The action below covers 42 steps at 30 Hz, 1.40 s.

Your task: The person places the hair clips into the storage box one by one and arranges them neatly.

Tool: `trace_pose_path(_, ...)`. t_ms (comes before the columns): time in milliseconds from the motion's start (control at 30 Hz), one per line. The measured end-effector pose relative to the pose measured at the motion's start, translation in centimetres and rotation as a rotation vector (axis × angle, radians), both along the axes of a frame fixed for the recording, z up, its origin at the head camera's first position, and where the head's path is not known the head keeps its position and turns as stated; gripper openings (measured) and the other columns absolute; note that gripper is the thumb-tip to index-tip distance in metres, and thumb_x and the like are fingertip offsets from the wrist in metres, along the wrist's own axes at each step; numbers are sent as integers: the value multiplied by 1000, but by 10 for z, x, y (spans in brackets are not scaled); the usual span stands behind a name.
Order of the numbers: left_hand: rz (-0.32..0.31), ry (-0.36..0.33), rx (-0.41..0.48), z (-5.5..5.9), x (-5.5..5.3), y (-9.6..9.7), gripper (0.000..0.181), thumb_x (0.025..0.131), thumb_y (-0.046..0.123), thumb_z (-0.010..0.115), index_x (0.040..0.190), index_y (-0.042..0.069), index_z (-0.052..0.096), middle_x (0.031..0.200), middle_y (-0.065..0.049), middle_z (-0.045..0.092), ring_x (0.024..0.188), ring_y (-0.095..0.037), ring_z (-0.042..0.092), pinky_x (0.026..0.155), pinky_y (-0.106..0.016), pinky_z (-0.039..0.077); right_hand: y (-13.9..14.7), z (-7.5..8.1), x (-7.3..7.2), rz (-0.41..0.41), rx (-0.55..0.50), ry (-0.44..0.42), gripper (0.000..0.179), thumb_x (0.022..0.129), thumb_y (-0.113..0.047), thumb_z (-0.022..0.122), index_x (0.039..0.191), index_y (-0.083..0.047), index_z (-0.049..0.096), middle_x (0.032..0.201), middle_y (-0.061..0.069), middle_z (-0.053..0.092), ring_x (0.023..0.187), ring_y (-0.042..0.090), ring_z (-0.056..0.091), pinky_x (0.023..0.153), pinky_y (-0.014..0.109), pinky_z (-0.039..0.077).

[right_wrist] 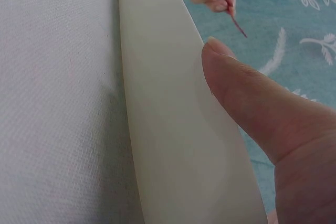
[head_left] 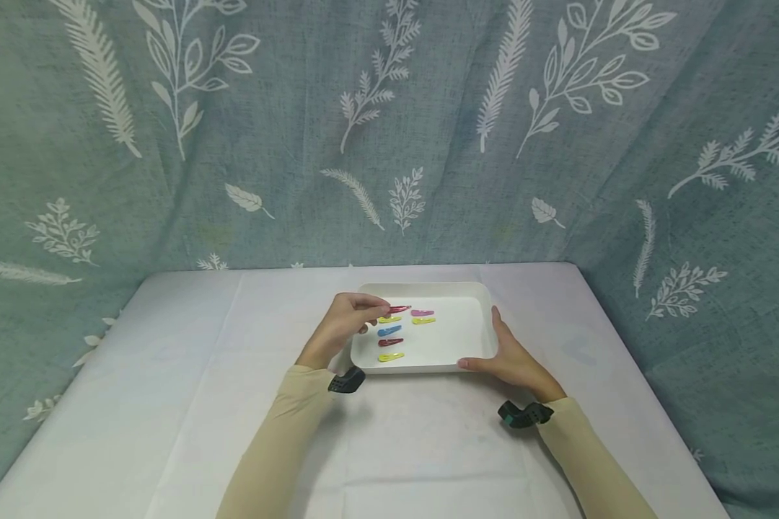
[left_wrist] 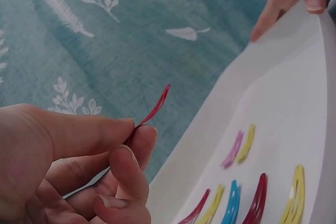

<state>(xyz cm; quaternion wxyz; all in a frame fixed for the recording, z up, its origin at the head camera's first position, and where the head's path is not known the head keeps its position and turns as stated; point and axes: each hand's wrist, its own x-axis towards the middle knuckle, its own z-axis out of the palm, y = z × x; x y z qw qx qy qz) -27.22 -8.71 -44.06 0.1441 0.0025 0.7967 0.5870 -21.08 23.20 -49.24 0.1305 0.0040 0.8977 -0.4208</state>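
Note:
My left hand (head_left: 344, 322) pinches a red snap hair clip (left_wrist: 155, 109) between thumb and fingertips, its narrow end pointing away from the hand. It is over the left side of a white tray (head_left: 457, 339). Inside the tray, a left column holds a red clip (left_wrist: 198, 207), a yellow clip (left_wrist: 216, 203), a blue clip (head_left: 389, 331), a dark red clip (head_left: 391, 342) and another yellow clip (head_left: 391, 357). Beside that column lie a pink clip (head_left: 422, 313) and a yellow clip (head_left: 423, 321). My right hand (head_left: 514, 359) holds the tray's front right corner, thumb (right_wrist: 236, 90) against the front rim and fingers along the right side.
A white cloth (head_left: 422, 447) covers the table under the tray. Behind the table and at both sides hangs a blue-green curtain (head_left: 285, 144) with white leaf prints. Each wrist wears a dark band, the left band (head_left: 347, 380) close to the tray's front left corner.

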Motion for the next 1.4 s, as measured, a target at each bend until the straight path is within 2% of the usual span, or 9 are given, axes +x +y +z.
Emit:
trace_pose_path(267,-21,-5,0,-3,-2,14,18,95,21,75,108,9,79,104,-5,79,86,-17,61,69,-29,47,1,2,1,3,6,-8,141,78,-57,85,164,-14,-19,174,21,-3,161,44,7,125,65,17)
trace_pose_path(633,-86,31,-18,-12,-5,27,21,96,21,74,109,5,79,107,-8,79,95,-22,67,77,-32,51,0,4,2,-2,15,-22,140,78,-58,84,164,-16,-19,175,20,-3,161,44,6,125,65,17)
trace_pose_path(867,-79,14,-56,-15,-6,35,17,94,18,74,106,7,80,100,-6,81,94,-20,70,84,-32,54,0,4,2,-5,16,-26,141,77,-58,85,164,-16,-18,175,20,-3,161,44,7,126,65,17)
trace_pose_path(1000,-69,6,-96,-20,-9,39,15,93,17,75,104,8,80,96,-4,81,90,-16,67,80,-29,52,1,3,1,-2,17,-21,141,77,-59,84,164,-16,-18,175,20,-3,161,44,7,126,65,18)
trace_pose_path(1233,-72,2,-130,-24,-9,44,15,92,14,75,104,7,80,93,-4,80,79,-11,63,66,-23,48,1,2,1,2,22,-15,141,78,-59,84,164,-16,-19,174,21,-3,160,45,8,125,65,18)
trace_pose_path(1400,-56,-37,-163,-26,-9,49,14,92,13,75,104,8,80,91,-4,76,72,-10,61,61,-22,47,1,3,2,5,13,-15,141,78,-58,84,164,-15,-19,174,22,-3,160,46,8,125,65,18)
